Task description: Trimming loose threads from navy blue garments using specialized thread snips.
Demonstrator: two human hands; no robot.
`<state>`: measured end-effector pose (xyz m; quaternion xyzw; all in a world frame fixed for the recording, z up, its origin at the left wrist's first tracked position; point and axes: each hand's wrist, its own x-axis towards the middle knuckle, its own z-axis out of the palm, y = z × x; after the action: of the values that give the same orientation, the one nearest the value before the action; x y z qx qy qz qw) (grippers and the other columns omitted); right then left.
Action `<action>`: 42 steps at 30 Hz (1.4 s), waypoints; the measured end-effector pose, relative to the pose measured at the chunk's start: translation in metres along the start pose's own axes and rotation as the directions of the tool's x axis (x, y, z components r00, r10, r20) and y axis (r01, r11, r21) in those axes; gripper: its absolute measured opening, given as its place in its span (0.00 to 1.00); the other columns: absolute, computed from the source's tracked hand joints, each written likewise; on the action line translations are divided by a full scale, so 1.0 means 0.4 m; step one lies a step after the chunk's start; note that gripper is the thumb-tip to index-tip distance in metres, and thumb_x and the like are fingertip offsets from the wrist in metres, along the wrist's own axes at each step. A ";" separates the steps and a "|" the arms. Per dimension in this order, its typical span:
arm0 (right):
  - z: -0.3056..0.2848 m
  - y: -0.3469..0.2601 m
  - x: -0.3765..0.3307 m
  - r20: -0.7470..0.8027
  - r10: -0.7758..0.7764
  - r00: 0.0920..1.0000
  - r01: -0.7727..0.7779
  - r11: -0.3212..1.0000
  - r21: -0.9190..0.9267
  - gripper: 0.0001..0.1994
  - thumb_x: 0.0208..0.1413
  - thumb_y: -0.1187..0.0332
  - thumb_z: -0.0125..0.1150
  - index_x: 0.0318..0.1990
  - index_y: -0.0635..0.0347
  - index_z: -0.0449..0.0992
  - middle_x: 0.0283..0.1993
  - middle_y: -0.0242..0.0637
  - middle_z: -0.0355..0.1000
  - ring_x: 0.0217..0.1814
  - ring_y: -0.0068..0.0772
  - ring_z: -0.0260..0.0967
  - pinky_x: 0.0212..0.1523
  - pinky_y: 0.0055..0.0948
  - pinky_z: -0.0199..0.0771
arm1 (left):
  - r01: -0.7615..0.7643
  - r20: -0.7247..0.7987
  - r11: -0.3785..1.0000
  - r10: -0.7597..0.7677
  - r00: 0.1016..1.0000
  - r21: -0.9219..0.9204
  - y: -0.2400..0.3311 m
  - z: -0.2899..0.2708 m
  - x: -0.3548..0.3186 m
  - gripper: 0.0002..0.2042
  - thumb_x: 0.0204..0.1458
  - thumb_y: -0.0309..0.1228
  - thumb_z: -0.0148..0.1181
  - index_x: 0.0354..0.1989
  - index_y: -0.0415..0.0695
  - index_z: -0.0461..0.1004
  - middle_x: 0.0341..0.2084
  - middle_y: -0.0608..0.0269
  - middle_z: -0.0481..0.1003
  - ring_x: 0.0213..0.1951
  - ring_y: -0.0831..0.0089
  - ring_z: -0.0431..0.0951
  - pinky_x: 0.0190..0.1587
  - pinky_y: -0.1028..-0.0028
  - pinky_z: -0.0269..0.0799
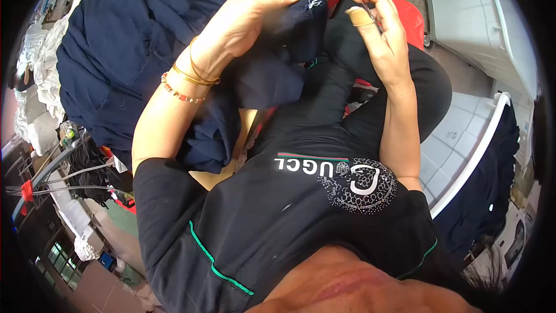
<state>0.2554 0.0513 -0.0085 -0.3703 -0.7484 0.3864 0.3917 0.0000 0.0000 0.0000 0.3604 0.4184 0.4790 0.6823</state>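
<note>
My left hand (246,23) is clamped on a piece of navy cloth (307,32), the thumb pressed along its upper edge, and the cloth hangs down from that grip over my lap. A small tuft of white thread (313,3) stands out on the cloth, just beside my thumb tip. To the right of that grip, apart from the cloth, my right hand (387,43) is raised with a thin dark tool (369,13) held between curled fingers; the tips of thumb and forefinger stand apart, and I cannot tell what kind of tool it is. A tan band (362,18) wraps my right thumb. Left of my left hand, and partly behind its forearm, a large heap of navy fabric (116,52) spreads out. Below my right hand are my black trousers (425,78); beyond it, a red seat (410,20) shows. Farther right and lower sits a white bin (472,171).
</note>
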 end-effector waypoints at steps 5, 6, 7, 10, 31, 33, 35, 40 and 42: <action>0.021 -0.007 0.005 -0.033 -0.151 0.988 0.149 0.988 -0.050 0.16 0.59 0.66 0.69 0.54 0.58 0.80 0.49 0.36 0.76 0.48 0.31 0.78 0.51 0.28 0.76 | -0.097 0.004 0.995 0.097 0.995 0.038 0.008 0.007 0.009 0.11 0.62 0.29 0.63 0.50 0.41 0.81 0.48 0.67 0.82 0.53 0.78 0.77 0.62 0.77 0.63; 0.027 -0.006 0.005 -0.034 -0.189 0.981 0.186 0.979 -0.082 0.19 0.54 0.70 0.74 0.53 0.58 0.81 0.46 0.35 0.76 0.45 0.30 0.78 0.47 0.26 0.78 | -0.088 -0.001 0.996 0.088 0.996 0.033 0.005 0.008 0.008 0.11 0.62 0.29 0.63 0.50 0.41 0.81 0.48 0.67 0.82 0.53 0.78 0.77 0.62 0.77 0.63; 0.036 -0.010 0.002 -0.048 -0.196 0.979 0.193 0.979 -0.061 0.20 0.51 0.72 0.76 0.53 0.58 0.81 0.45 0.35 0.75 0.45 0.28 0.78 0.46 0.25 0.79 | -0.073 -0.010 0.997 0.073 0.997 0.017 0.001 0.009 0.008 0.11 0.63 0.29 0.63 0.50 0.41 0.81 0.48 0.67 0.82 0.53 0.78 0.78 0.62 0.77 0.64; 0.063 -0.036 0.013 -0.056 -0.274 0.960 0.270 0.960 -0.078 0.23 0.47 0.74 0.79 0.53 0.56 0.82 0.41 0.33 0.72 0.39 0.24 0.78 0.40 0.23 0.81 | -0.040 0.028 0.998 0.041 0.999 -0.041 -0.002 0.010 0.007 0.11 0.63 0.29 0.62 0.50 0.41 0.81 0.48 0.67 0.82 0.52 0.78 0.78 0.62 0.77 0.64; 0.012 -0.056 -0.020 0.348 -0.290 0.892 0.228 0.951 0.207 0.23 0.40 0.73 0.80 0.48 0.63 0.83 0.31 0.32 0.70 0.30 0.23 0.70 0.32 0.24 0.69 | 0.075 -0.137 0.984 -0.098 0.986 -0.161 0.017 0.038 0.003 0.10 0.64 0.29 0.60 0.49 0.40 0.81 0.44 0.64 0.83 0.46 0.77 0.80 0.56 0.77 0.69; -0.003 -0.061 -0.010 0.172 -0.184 0.968 0.172 0.982 0.081 0.26 0.44 0.69 0.81 0.53 0.60 0.80 0.39 0.36 0.76 0.38 0.28 0.76 0.40 0.25 0.77 | 0.076 -0.125 0.983 -0.098 0.987 -0.167 0.025 0.047 0.001 0.09 0.65 0.29 0.60 0.49 0.40 0.80 0.42 0.67 0.83 0.44 0.79 0.79 0.53 0.79 0.70; 0.001 -0.033 -0.001 0.072 -0.266 0.961 0.270 0.961 -0.059 0.22 0.50 0.70 0.76 0.55 0.60 0.80 0.41 0.36 0.76 0.41 0.30 0.78 0.42 0.26 0.78 | 0.011 -0.117 0.995 -0.023 0.993 -0.102 -0.005 0.006 0.003 0.10 0.64 0.29 0.61 0.50 0.39 0.80 0.46 0.67 0.81 0.50 0.79 0.77 0.58 0.77 0.66; 0.034 -0.018 -0.018 0.015 -0.223 0.975 0.222 0.956 -0.190 0.23 0.54 0.75 0.73 0.59 0.59 0.80 0.44 0.35 0.74 0.43 0.26 0.73 0.47 0.24 0.72 | -0.032 -0.100 0.998 0.026 0.995 -0.058 -0.020 -0.020 0.001 0.12 0.63 0.29 0.62 0.52 0.39 0.79 0.50 0.67 0.80 0.56 0.78 0.76 0.64 0.76 0.63; 0.042 -0.016 -0.009 -0.009 -0.252 0.968 0.246 0.951 -0.186 0.22 0.52 0.73 0.74 0.57 0.56 0.81 0.41 0.34 0.74 0.39 0.27 0.74 0.42 0.25 0.74 | -0.070 -0.121 0.997 0.067 0.990 -0.027 -0.024 -0.021 0.001 0.12 0.63 0.29 0.62 0.52 0.39 0.80 0.50 0.66 0.80 0.56 0.77 0.76 0.64 0.76 0.63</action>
<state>0.2407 0.0408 -0.0107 -0.3138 -0.8150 0.2570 0.4138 -0.0042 -0.0014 -0.0117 0.3341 0.4386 0.5296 0.6446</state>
